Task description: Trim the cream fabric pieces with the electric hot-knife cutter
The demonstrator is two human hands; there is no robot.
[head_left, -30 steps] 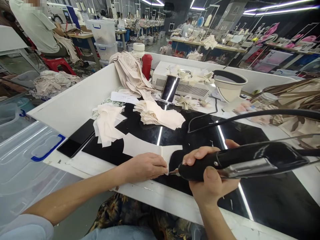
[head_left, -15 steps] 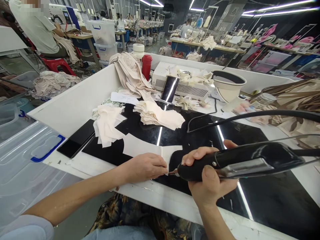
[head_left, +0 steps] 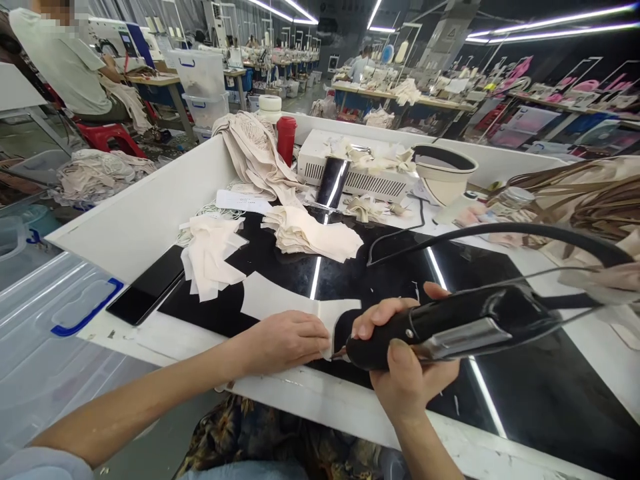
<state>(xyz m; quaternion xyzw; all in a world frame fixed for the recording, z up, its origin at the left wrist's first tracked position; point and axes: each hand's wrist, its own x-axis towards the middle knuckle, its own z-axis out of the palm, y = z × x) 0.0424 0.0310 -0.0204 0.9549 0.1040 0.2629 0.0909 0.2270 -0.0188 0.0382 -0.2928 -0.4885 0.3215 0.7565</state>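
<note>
A white cut fabric piece [head_left: 280, 298] with a seam line down it lies on the glossy black board [head_left: 540, 387]. My left hand [head_left: 287, 341] rests over its near edge, fingers together and closed on the cloth by the seam's lower end. My right hand [head_left: 407, 353] is wrapped round a black corded hand tool [head_left: 463, 327] with a metal lever and a thin pointed tip. That tip meets or nearly meets the fabric edge beside my left fingertips; exact contact cannot be made out. Farther back lie two stacks of cream fabric pieces [head_left: 313, 233] [head_left: 210, 257].
A black phone-like slab [head_left: 146, 283] lies at the left. Behind stand a vented white box [head_left: 360, 180] with scraps, a red bottle [head_left: 285, 141] and a cream bin [head_left: 445, 175]. The tool's cable [head_left: 520, 230] arcs rightward. A seated person [head_left: 65, 67] is at far left.
The view has shifted slightly. My left fingers lie flatter over the fabric edge than in their earlier pinch. The tool's tip stays beside them, still in my right hand.
</note>
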